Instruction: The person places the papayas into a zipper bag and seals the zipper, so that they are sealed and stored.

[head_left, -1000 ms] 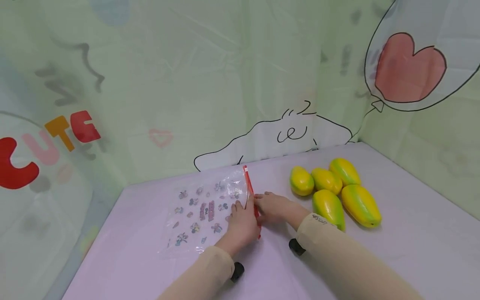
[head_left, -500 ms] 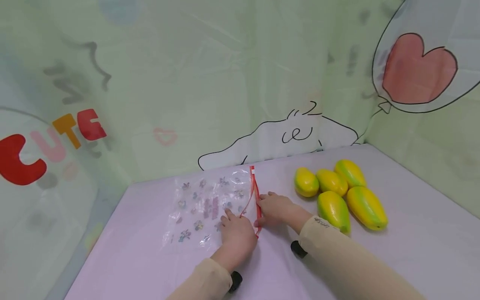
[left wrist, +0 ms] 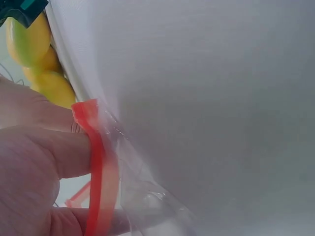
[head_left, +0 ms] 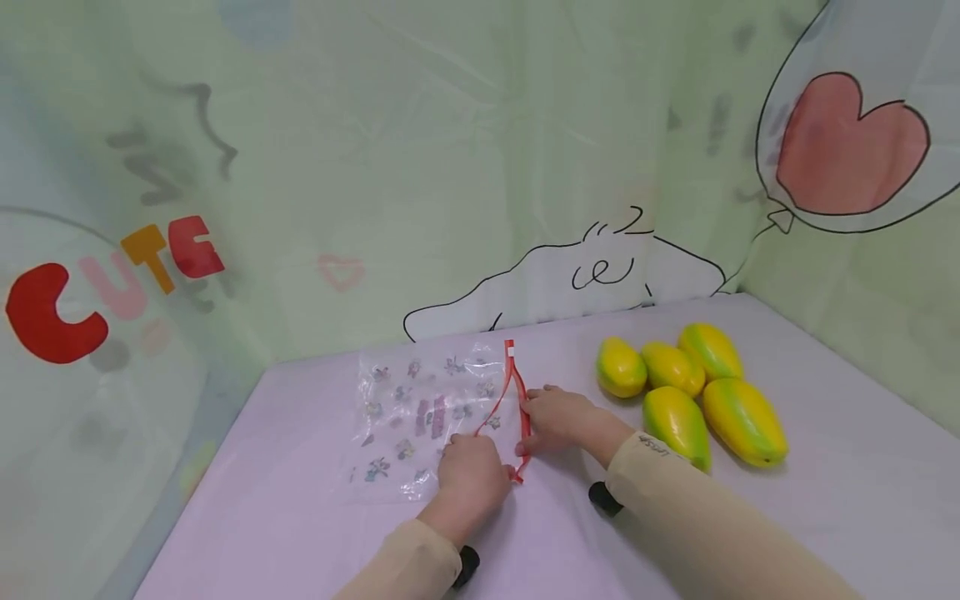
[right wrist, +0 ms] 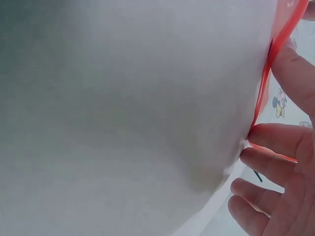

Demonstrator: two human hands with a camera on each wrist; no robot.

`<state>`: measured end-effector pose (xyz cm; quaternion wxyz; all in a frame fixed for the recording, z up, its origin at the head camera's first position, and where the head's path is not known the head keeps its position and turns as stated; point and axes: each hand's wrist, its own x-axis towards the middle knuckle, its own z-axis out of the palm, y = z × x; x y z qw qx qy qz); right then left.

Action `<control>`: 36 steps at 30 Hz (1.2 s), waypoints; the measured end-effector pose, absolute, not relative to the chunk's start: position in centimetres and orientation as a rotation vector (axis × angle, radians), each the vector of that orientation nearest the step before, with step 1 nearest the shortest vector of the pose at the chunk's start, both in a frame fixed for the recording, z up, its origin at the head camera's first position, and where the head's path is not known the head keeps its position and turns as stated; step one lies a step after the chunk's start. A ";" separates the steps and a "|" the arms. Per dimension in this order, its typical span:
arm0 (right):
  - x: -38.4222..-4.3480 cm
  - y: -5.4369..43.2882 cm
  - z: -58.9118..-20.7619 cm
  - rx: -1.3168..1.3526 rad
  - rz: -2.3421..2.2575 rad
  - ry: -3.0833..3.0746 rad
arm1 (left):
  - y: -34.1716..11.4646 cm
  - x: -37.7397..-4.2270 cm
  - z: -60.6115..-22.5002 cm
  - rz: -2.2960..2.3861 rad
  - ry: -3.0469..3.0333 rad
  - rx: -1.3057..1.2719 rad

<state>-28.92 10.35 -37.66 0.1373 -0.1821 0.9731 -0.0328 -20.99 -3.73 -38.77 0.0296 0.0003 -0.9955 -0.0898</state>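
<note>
A clear plastic zip bag point(head_left: 405, 417) with small cartoon prints and a red zipper edge lies flat on the table, its mouth to the right. My left hand point(head_left: 474, 475) grips the near part of the upper red lip, which bows away from the lower one. In the left wrist view, fingers point(left wrist: 69, 152) lie against the red strip point(left wrist: 98, 162). My right hand point(head_left: 562, 421) rests at the other red lip, fingertips and thumb spread along it. In the right wrist view, its fingers point(right wrist: 275, 142) touch the red edge point(right wrist: 261, 93).
Several yellow-green mangoes point(head_left: 675, 371) lie grouped on the right side of the lilac tabletop point(head_left: 285, 467). A printed curtain point(head_left: 420, 150) hangs along the back and sides. Dark wrist cameras sit under both sleeves.
The left hand has moved toward the near end of the bag's mouth, and the two red lips have parted into a gap. The right hand has stayed at its lip.
</note>
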 end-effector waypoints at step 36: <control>-27.3 24.0 -29.1 -0.643 -0.680 2.908 | -3.4 -22.5 -38.7 -0.190 -3.048 -0.060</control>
